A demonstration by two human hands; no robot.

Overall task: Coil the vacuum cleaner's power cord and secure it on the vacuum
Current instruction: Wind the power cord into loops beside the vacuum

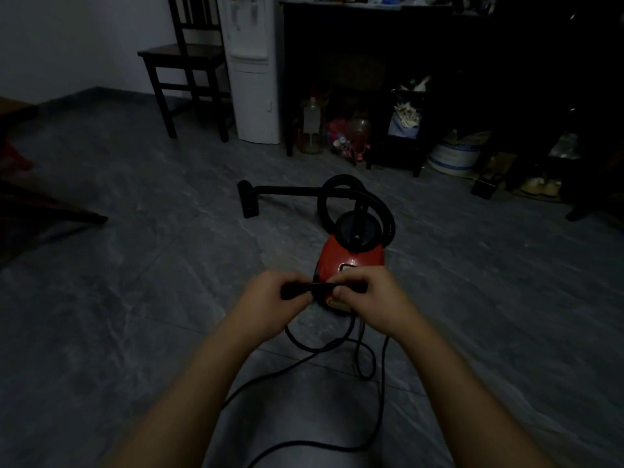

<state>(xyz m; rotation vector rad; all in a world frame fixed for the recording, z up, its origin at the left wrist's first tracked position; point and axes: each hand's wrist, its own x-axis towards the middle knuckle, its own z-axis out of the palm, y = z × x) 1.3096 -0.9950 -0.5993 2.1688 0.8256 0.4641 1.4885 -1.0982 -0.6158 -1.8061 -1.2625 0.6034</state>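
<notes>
A red canister vacuum cleaner (353, 256) stands on the grey floor in mid-frame, its black hose (351, 187) looped behind it and a wand with a floor nozzle (248, 199) lying to the left. The black power cord (337, 344) trails in loose loops on the floor in front of the vacuum. My left hand (270, 300) and my right hand (369, 293) are held together just above the vacuum's rear, both gripping a short stretch of the cord, with what looks like the plug end at the left hand.
A dark wooden chair (184, 67) and a white water dispenser (253, 69) stand at the back. A dark cabinet (371, 62) has bottles, bags and shoes on the floor beneath and beside it. Furniture legs (67, 214) sit at the left.
</notes>
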